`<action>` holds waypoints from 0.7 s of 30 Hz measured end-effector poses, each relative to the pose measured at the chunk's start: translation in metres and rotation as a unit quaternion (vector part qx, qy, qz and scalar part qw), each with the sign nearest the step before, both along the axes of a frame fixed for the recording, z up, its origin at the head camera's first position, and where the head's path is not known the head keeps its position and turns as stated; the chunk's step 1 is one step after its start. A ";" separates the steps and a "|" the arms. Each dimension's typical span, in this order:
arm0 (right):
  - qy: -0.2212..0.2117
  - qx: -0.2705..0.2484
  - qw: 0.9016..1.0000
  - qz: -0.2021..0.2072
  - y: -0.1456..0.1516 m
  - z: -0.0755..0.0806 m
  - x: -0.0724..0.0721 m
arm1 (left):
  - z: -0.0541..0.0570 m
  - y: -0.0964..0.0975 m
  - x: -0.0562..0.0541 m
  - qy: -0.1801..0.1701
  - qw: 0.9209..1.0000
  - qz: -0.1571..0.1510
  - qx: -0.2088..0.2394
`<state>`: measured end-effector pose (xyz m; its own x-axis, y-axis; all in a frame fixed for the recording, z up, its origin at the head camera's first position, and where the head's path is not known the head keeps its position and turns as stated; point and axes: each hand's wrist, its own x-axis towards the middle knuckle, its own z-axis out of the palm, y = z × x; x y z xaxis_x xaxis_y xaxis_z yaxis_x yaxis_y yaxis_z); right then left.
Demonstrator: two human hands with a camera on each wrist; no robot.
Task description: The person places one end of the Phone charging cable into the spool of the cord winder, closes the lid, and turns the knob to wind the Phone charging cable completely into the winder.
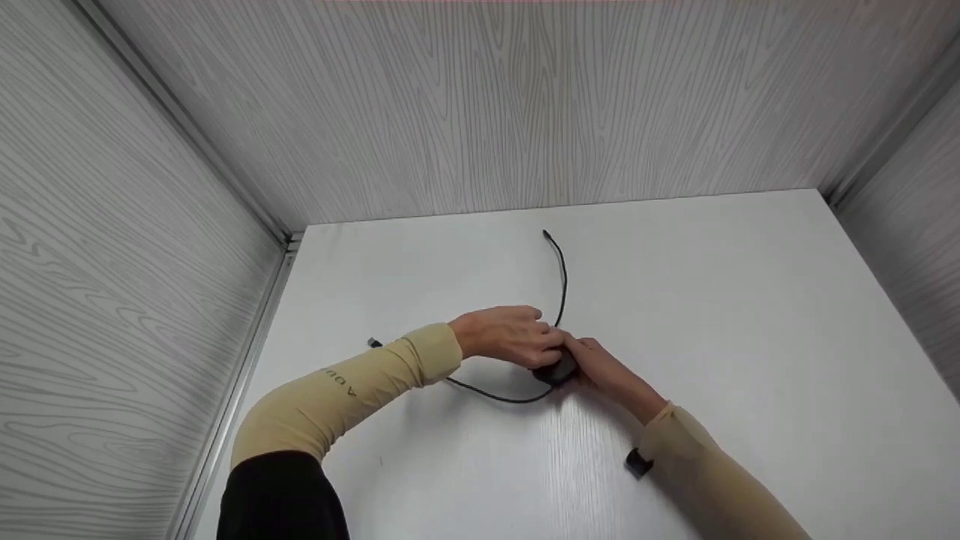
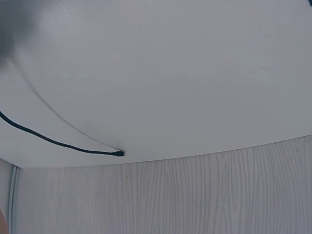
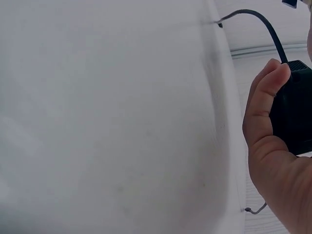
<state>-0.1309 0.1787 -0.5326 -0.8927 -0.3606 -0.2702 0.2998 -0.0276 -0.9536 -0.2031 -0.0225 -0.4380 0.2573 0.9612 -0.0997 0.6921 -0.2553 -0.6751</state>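
A dark, boxy black device is held between both hands at the middle of the white table. My right hand grips it from the right; the right wrist view shows the thumb or a finger curled along the device's side. From the left, my left hand lies over the device with curled fingers, their tips partly hidden. A thin black cable runs from the hands toward the back, ending in a small plug. Another black cable length curves left beneath the left forearm, where a silver-tipped connector shows beyond the sleeve.
The white tabletop meets a grey wood-grain panel at the back. Similar panels stand at both sides. A small black object sits at the right sleeve's edge.
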 end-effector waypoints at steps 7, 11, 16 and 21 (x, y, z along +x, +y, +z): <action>-0.005 0.027 0.999 -0.020 0.002 -0.003 0.001 | -0.005 0.005 0.004 -0.003 1.000 0.024 0.001; -0.016 0.011 0.998 -0.059 0.001 -0.001 -0.001 | -0.008 0.007 0.003 0.001 0.999 0.038 0.029; -0.024 0.004 0.989 -0.144 -0.006 0.001 -0.002 | -0.015 0.011 0.004 -0.003 0.993 0.104 0.048; -0.015 0.033 0.971 -0.238 -0.014 0.002 0.001 | -0.022 0.021 0.016 -0.074 0.969 0.223 0.073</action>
